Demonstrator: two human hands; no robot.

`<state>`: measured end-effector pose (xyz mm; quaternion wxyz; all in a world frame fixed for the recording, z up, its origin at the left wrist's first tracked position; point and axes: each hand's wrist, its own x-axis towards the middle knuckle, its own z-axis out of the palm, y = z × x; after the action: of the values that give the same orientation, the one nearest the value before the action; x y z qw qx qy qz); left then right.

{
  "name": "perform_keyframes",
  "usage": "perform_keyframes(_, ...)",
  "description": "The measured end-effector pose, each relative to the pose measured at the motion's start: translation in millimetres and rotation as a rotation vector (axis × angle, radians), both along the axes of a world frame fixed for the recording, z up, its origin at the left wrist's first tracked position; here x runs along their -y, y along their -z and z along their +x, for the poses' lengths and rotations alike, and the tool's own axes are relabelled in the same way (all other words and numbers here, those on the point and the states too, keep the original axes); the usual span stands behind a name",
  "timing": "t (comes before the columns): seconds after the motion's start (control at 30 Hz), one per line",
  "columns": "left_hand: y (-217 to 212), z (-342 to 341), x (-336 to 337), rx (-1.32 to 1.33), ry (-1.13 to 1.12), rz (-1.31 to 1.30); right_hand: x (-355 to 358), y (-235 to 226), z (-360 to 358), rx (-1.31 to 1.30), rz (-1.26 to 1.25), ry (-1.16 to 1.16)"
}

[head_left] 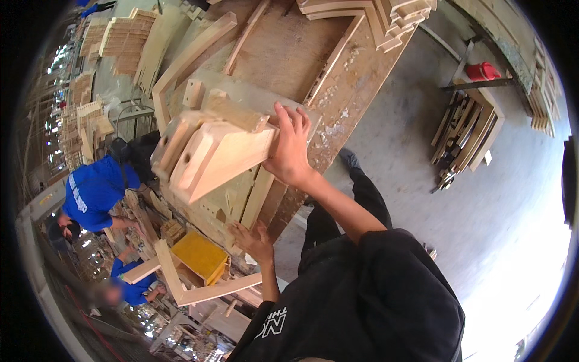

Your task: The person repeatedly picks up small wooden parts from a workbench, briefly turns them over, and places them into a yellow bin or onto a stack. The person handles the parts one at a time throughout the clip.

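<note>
My right hand (pixel 292 148) is closed on the end of a pale wooden block (pixel 232 154) with a slanted end and a dark round hole. The block is raised above the workbench. A second, blurred wooden piece (pixel 175 142) lies right against its far side; whether the two are joined I cannot tell. My left hand (pixel 253 241) is below the block and apart from it, fingers spread, holding nothing. It is over the near edge of the workbench (pixel 356 84), which has glue-like spots and shavings on it.
Bent wooden frames (pixel 220 289) lie by a yellow box (pixel 202 256) at lower left. Two people in blue shirts (pixel 99 193) work beyond the bench. Zigzag wooden parts (pixel 395 21) are stacked at the top. A rack of wood strips (pixel 464 133) and a red container (pixel 482 71) stand right.
</note>
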<state>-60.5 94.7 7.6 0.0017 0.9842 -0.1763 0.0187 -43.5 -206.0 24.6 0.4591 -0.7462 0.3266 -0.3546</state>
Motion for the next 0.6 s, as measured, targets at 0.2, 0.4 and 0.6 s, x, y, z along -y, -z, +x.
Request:
perform_keyframes(0.2,-17.5,-1.0,-24.0,0.039,-0.425,-0.606,-0.8,0.5,2.0,-0.025,-0.059,-0.006)
perform_keyframes(0.4,19.2,-11.1,-54.4,0.12,-0.737,-0.633,2.0,-29.9,-9.4,-0.11,-0.048,-0.05)
perform_keyframes(0.6,20.3,-13.0,-71.7,-0.048,-0.492,-1.155,36.6,-27.5,-37.9,0.147,0.329,-0.355)
